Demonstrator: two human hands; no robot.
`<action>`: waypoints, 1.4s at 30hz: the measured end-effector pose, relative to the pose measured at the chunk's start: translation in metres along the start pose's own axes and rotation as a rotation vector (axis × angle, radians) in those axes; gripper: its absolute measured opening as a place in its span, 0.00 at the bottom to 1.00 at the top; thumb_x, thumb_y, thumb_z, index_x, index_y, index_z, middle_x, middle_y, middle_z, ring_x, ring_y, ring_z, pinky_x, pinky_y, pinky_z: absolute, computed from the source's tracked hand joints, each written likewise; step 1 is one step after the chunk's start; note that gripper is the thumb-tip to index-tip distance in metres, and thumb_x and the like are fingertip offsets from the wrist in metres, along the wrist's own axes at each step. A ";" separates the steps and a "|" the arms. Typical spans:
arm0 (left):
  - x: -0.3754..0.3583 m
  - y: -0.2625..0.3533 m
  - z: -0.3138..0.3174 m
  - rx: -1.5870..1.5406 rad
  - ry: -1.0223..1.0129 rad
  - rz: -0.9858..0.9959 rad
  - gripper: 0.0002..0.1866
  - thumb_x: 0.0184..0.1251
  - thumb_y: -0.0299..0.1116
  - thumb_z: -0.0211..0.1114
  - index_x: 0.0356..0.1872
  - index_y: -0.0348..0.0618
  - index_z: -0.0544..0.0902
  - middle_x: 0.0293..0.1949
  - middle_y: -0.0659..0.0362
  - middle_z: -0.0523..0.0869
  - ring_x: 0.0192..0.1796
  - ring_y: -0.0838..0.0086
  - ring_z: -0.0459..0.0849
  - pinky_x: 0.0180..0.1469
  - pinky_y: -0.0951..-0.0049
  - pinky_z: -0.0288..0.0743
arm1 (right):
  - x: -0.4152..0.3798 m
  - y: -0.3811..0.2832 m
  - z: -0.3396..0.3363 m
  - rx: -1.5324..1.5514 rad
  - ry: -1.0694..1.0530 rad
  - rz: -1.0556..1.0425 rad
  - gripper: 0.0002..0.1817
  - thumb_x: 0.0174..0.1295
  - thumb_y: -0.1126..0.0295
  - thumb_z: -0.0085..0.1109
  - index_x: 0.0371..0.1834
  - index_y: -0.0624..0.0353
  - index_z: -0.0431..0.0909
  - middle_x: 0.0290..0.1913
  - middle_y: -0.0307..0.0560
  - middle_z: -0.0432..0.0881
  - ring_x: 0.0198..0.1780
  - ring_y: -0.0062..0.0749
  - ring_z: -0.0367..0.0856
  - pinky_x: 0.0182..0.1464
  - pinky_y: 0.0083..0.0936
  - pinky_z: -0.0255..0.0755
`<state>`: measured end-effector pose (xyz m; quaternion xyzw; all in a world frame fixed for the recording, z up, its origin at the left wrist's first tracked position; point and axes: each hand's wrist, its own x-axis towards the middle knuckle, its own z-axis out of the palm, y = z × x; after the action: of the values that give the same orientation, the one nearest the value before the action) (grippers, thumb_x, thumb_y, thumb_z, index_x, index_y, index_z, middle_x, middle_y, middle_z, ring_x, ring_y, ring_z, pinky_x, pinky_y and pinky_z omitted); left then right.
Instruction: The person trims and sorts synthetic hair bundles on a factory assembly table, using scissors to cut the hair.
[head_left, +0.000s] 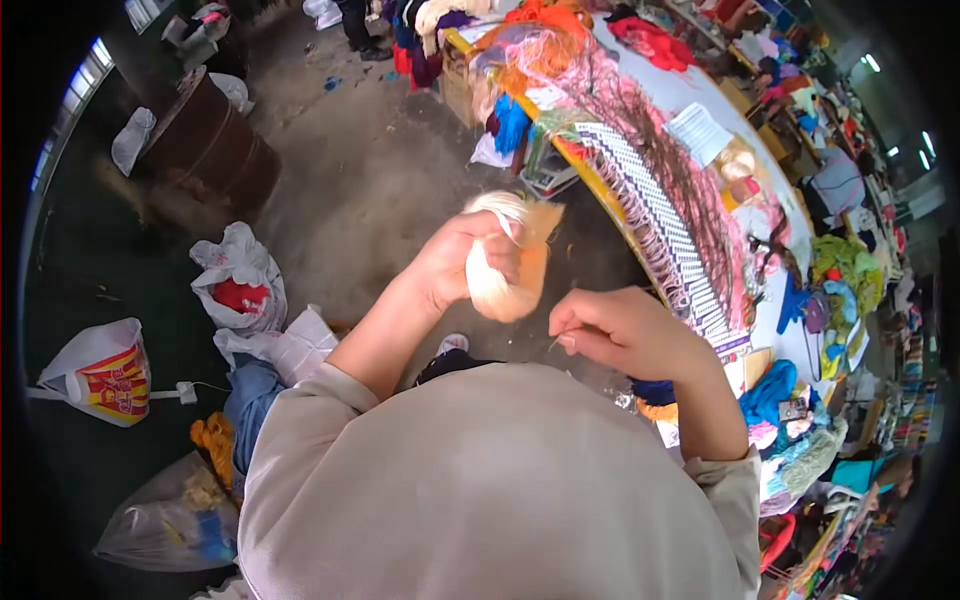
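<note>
A looped hank of cream-coloured yarn (505,293) hangs from my left hand (448,258), whose fingers are closed around its upper part. The ends of the hank fan out to the right, lit brightly by the sun. To the right and slightly lower, my right hand (625,330) is closed in a pinch, apart from the hank. A fine pale thread seems to show at its fingertips; whether it runs to the hank cannot be made out.
On my right, a long table (615,205) with a yellow edge bears a patterned fringed textile (665,215), pink and brown yarn and a paper sheet (697,134). A rusty drum (212,145) and a white bag (238,280) with red contents stand left. Someone's dark shoes (375,52) show far ahead.
</note>
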<state>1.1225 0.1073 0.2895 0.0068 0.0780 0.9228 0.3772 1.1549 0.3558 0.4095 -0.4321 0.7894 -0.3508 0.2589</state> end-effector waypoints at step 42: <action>-0.017 -0.025 0.061 0.259 0.136 0.297 0.24 0.70 0.37 0.56 0.63 0.34 0.74 0.61 0.48 0.79 0.52 0.70 0.82 0.45 0.73 0.77 | 0.066 0.062 -0.023 -0.077 0.979 -0.004 0.09 0.65 0.70 0.61 0.46 0.60 0.79 0.43 0.40 0.81 0.43 0.21 0.79 0.46 0.19 0.72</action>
<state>1.1564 0.1209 0.3465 0.0043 0.2193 0.9489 0.2271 1.0750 0.3302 0.3684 -0.2271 0.8299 -0.4840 -0.1594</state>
